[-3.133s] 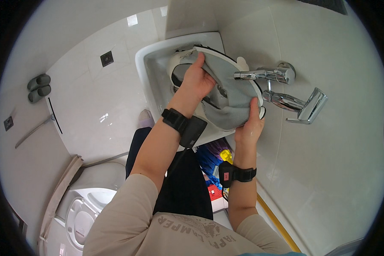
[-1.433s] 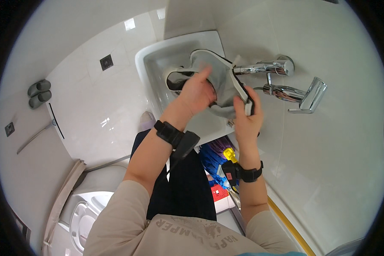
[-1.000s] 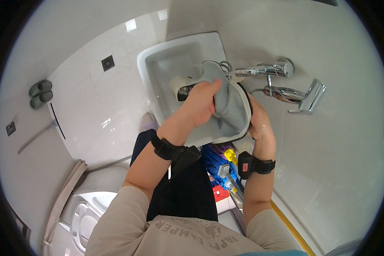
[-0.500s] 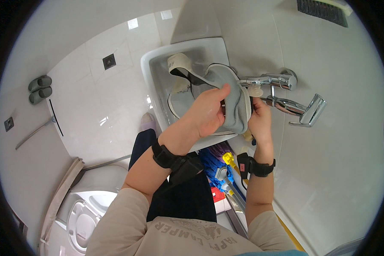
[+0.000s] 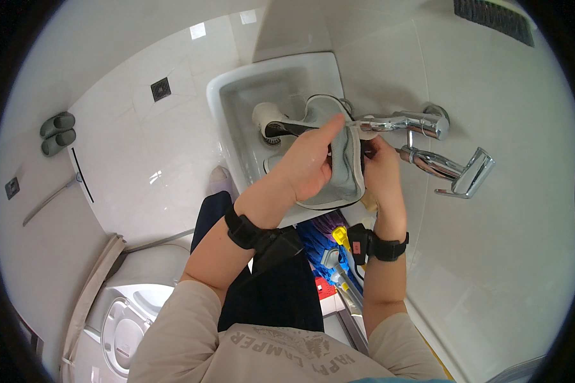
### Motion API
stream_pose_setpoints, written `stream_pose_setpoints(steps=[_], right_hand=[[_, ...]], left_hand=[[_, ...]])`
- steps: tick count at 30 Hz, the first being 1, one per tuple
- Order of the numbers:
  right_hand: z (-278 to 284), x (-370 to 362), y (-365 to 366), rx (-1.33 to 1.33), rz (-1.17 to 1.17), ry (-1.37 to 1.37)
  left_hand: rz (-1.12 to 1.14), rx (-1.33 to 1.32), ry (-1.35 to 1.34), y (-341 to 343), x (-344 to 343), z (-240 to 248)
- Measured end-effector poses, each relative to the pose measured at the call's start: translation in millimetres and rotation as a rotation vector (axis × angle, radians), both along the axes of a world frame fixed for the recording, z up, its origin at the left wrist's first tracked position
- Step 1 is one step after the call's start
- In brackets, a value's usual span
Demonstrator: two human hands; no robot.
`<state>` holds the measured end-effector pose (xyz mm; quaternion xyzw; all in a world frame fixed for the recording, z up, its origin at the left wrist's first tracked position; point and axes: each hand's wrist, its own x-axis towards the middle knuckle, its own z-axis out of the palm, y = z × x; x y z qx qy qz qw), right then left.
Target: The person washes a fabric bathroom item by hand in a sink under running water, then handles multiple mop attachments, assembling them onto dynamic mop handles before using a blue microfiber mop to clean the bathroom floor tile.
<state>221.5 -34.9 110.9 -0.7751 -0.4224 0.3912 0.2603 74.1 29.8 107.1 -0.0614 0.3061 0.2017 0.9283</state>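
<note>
A grey, soft fabric article [image 5: 346, 173] with pale edging and dark lining hangs bunched over the near part of a white sink [image 5: 217, 105]; its exact kind I cannot make out. One wide pale band [image 5: 266, 115] of it droops into the basin by the drain. My left hand [image 5: 310, 165] grips the cloth, thumb on top and fingers curled beneath. On the other side, my right hand [image 5: 382, 167] pinches its right edge, fingertips partly hidden. Directly above this edge is the spout of a chrome faucet [image 5: 402, 121]; whether water runs is unclear.
A chrome hand sprayer [image 5: 437, 165] sits on the wall beside the faucet. Below the sink stand mops with blue strands [image 5: 310, 246] and a yellow-clipped handle. A toilet [image 5: 121, 329] is at lower left, grey slippers [image 5: 58, 134] far left, a brush [image 5: 495, 18] upper right.
The pale band has sunk lower into the basin, baring more of the sink floor and the drain. The cloth has shifted slightly left, and my right hand has moved up along its edge.
</note>
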Motion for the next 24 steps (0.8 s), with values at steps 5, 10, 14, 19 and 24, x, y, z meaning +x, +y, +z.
stream_pose_setpoints(steps=[5,10,14,19,24], right_hand=[[-13,2,0,0.058,-0.13,0.294],[7,-27,6,0.027,-0.93,0.967],[-6,-24,-8,-0.02,-0.916,0.995],[-10,3,-18,-0.083,-0.107,0.282],[-18,-7,-4,0.241,0.026,0.101]], left_hand=[[0.051,-0.009,0.04,3,-1,-3],[0.187,-0.146,0.048,-2,-4,-16],[0.169,-0.177,0.086,0,-6,-8],[0.061,-0.058,0.075,2,-14,-14],[0.048,0.059,0.01,-6,-8,-14]])
